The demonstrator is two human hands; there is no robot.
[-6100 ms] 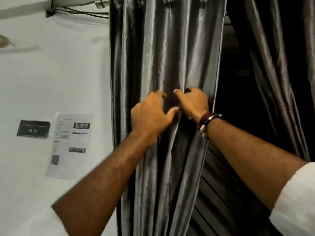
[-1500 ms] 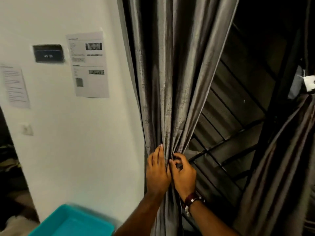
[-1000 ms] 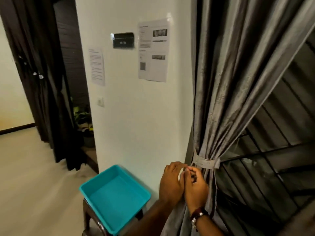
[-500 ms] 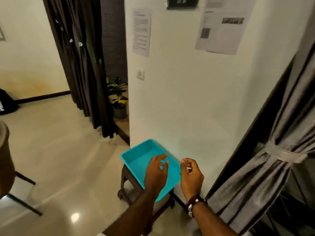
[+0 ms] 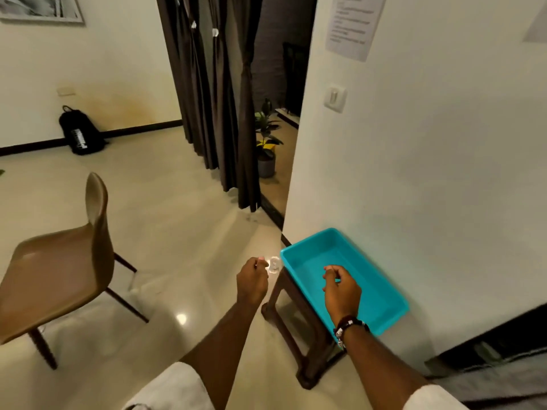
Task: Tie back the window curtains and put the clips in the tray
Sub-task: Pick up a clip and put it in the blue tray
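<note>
The teal tray (image 5: pixel 392 316) sits on a dark brown stool (image 5: pixel 299 332) against the white wall. My left hand (image 5: pixel 251 281) hangs just left of the tray's near corner and pinches a small clear clip (image 5: pixel 274 264) at its fingertips. Above the tray's inside, my right hand (image 5: pixel 340 288) has curled fingers with the thumb against the forefinger; I cannot make out anything in it. The tray's visible floor looks bare. A strip of the grey curtain (image 5: pixel 491 380) shows at the bottom right. Dark curtains (image 5: pixel 213 99) with white clips (image 5: pixel 215 32) hang in the doorway behind.
A brown chair (image 5: pixel 59 261) stands on the left on the glossy floor. Behind it a black backpack (image 5: pixel 79 131) leans on the far wall. A potted plant (image 5: pixel 265 143) sits past the doorway. The white wall (image 5: pixel 429 158) carries a switch and papers.
My view swung left and down from the grey tied curtain to the tray. My left hand moved off the tray to its left corner, now with a clip. My right hand came over the tray.
</note>
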